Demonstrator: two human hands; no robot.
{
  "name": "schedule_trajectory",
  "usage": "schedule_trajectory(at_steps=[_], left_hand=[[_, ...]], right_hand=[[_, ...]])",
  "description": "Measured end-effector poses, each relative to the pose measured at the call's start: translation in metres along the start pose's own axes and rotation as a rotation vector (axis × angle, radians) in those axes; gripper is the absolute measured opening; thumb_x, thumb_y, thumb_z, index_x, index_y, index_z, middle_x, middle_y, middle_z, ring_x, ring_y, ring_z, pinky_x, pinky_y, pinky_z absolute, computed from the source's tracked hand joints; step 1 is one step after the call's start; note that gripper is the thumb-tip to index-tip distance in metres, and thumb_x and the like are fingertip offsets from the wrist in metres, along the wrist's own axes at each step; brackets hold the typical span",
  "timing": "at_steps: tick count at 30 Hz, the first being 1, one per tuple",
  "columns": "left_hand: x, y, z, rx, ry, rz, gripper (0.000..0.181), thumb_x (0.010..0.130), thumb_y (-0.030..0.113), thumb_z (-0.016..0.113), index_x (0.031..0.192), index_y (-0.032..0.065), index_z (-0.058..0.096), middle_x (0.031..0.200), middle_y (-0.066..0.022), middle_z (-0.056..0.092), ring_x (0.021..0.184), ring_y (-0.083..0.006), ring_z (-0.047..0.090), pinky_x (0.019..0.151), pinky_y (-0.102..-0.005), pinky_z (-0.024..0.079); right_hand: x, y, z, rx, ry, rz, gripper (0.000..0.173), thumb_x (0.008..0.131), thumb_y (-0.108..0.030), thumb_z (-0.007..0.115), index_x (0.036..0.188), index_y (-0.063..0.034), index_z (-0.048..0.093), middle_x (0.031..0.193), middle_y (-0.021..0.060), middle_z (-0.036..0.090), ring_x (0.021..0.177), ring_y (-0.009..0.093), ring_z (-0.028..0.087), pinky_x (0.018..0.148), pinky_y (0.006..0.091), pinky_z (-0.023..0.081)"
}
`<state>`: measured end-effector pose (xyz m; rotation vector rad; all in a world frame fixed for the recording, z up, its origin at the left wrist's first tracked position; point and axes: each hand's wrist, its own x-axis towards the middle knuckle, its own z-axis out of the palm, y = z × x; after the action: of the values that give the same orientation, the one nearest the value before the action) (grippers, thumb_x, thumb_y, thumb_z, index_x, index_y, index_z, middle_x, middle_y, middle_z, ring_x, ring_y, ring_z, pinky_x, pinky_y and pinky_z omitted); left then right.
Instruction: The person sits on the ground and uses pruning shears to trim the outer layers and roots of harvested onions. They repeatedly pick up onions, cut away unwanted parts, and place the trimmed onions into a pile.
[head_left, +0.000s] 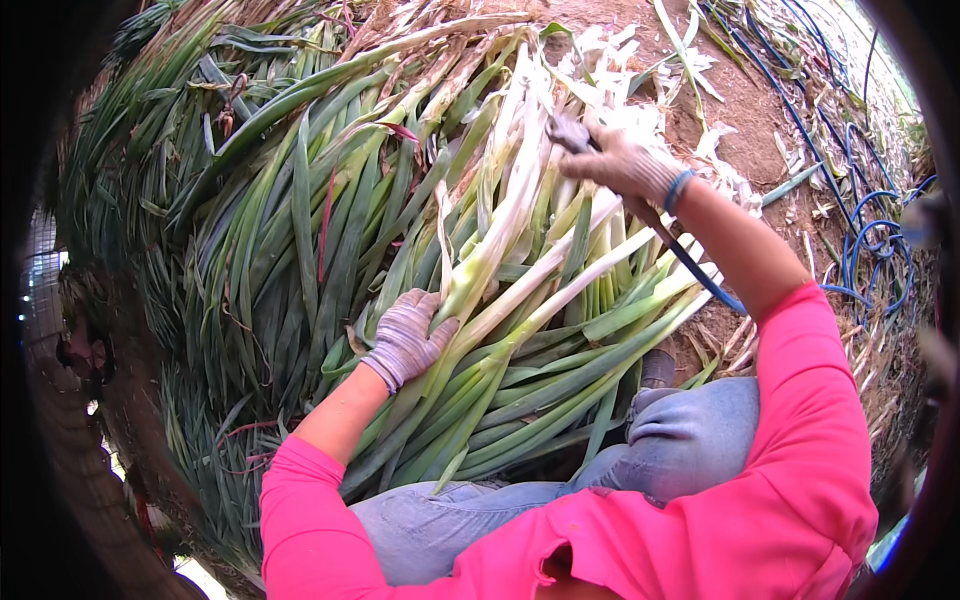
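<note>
Long green onion stalks with white lower ends lie slanting in front of me. My left hand, in a striped knit glove, grips several of them where white turns to green. My right hand, gloved too, is up by the white ends and holds a dark nozzle-like tool, its exact kind not clear. A blue hose runs from under that hand down to the right. Other stalks lie beneath and beside the held ones, over my legs. The right fingertips are partly hidden.
A big heap of green onions fills the left, with red ties among the leaves. Peeled white skins lie on brown soil at the top. Coiled blue hose lies at the right among plant scraps.
</note>
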<state>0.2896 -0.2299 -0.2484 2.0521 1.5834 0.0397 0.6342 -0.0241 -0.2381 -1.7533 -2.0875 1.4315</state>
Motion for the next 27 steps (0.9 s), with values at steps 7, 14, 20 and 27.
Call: schedule_trajectory(at_steps=[7,14,20,27], left_hand=[[0.061,-0.006,0.017,0.132,-0.100,-0.190,0.089,0.089,0.063,0.053,0.143,-0.0070,0.039,0.149,-0.0254,0.039,0.137,-0.0382,0.037,0.115,-0.0420,0.030],[0.121,0.017,0.008,0.205,-0.113,-0.301,0.104,0.077,0.075,0.058,0.145,-0.0020,0.040,0.148,-0.0248,0.039,0.136,-0.0373,0.038,0.113,-0.0416,0.032],[0.134,0.035,0.009,0.172,-0.097,-0.261,0.106,0.077,0.072,0.063,0.145,-0.0055,0.037,0.151,-0.0249,0.036,0.140,-0.0355,0.035,0.117,-0.0414,0.028],[0.125,0.008,0.020,-0.468,-0.110,-0.280,0.080,0.072,0.059,0.077,0.127,0.0021,0.061,0.111,-0.0206,0.069,0.103,-0.0309,0.067,0.092,-0.0372,0.050]], right_hand=[[-0.069,-0.018,-0.001,-0.235,-0.090,-0.117,0.071,0.080,-0.050,0.071,0.134,-0.0068,0.053,0.094,0.0196,0.069,0.094,0.032,0.068,0.084,0.0397,0.051],[-0.081,-0.034,0.019,-0.349,-0.285,-0.166,0.078,0.077,-0.053,0.068,0.135,-0.0042,0.051,0.093,0.0249,0.068,0.090,0.036,0.069,0.082,0.0404,0.053],[-0.054,-0.007,-0.012,-0.112,-0.142,0.041,0.052,0.083,-0.048,0.069,0.119,-0.0112,0.060,0.060,0.0040,0.057,0.046,0.014,0.057,0.049,0.0318,0.049],[-0.080,-0.060,0.009,-0.104,-0.479,0.021,0.058,0.080,-0.047,0.071,0.127,-0.0151,0.060,0.087,0.0048,0.065,0.075,0.015,0.062,0.071,0.0308,0.050]])
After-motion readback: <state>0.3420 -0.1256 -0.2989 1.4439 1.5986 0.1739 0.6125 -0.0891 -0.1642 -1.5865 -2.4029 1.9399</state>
